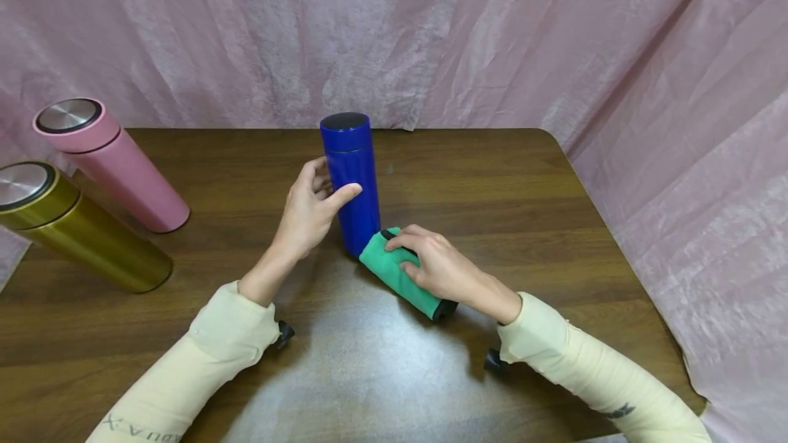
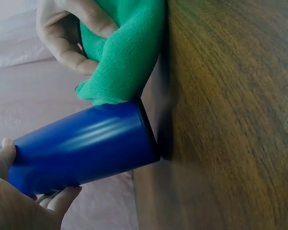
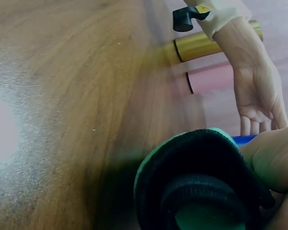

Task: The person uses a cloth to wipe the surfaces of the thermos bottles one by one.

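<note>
My left hand [image 1: 308, 214] grips a blue bottle [image 1: 364, 221] around its middle, thumb on the near side and fingers behind. The left wrist view shows the bottle [image 2: 86, 143] tilted, the lower rim of its base at the tabletop. A rolled green cloth with black edging [image 1: 397, 273] lies against the bottle's lower side. Over it is my right hand [image 1: 440, 265], thumb and fingers curled on the cloth [image 2: 129, 52]. In the right wrist view, the roll's black-lined open end [image 3: 194, 148] faces the camera, while the right palm is mostly cut off.
A pink bottle [image 1: 132, 176] and a gold bottle [image 1: 98, 245], both with steel-topped lids, stand on the left of the wooden table [image 1: 492, 197]. Pink curtains [image 1: 382, 39] hang behind the table and along its right side.
</note>
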Demonstrator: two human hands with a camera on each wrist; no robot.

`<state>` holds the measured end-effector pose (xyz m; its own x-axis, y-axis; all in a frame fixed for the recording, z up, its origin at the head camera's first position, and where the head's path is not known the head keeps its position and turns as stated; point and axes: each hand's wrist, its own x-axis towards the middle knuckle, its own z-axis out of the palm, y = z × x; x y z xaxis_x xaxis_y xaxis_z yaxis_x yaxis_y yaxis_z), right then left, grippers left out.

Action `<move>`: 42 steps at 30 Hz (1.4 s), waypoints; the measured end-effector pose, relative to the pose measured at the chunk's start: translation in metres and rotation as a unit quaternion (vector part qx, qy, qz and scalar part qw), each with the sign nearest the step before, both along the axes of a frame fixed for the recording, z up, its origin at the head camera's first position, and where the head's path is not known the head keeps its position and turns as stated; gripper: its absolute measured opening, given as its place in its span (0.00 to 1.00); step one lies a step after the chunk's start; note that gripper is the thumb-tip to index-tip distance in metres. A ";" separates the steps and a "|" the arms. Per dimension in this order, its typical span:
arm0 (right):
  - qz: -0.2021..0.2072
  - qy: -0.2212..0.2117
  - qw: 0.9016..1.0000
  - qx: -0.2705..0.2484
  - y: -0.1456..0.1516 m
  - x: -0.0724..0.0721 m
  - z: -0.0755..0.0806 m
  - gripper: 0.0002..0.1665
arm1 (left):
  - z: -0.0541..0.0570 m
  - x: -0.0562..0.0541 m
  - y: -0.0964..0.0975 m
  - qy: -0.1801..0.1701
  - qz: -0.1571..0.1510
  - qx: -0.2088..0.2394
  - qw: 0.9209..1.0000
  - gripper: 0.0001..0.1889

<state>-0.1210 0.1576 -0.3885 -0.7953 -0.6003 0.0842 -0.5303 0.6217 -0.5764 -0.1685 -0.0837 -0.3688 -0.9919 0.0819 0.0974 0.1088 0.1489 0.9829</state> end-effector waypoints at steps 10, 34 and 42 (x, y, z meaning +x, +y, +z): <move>-0.018 -0.043 0.998 -0.036 0.009 -0.002 0.002 0.20 | -0.003 -0.003 -0.006 -0.005 0.045 0.033 0.998 0.40; -0.233 -0.123 0.897 -0.354 0.020 0.023 -0.008 0.22 | -0.001 -0.001 -0.019 -0.070 0.140 0.278 0.948 0.19; -0.218 -0.029 0.872 -0.437 0.002 0.030 -0.019 0.22 | 0.004 0.004 -0.019 -0.122 0.124 0.345 0.922 0.22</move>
<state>-0.0910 0.1601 -0.4074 -0.9501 0.0330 0.3103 -0.3077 0.0663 -0.9492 -0.1649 -0.1030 -0.3645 -0.9710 -0.1493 -0.1867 -0.0805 -0.5310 0.8436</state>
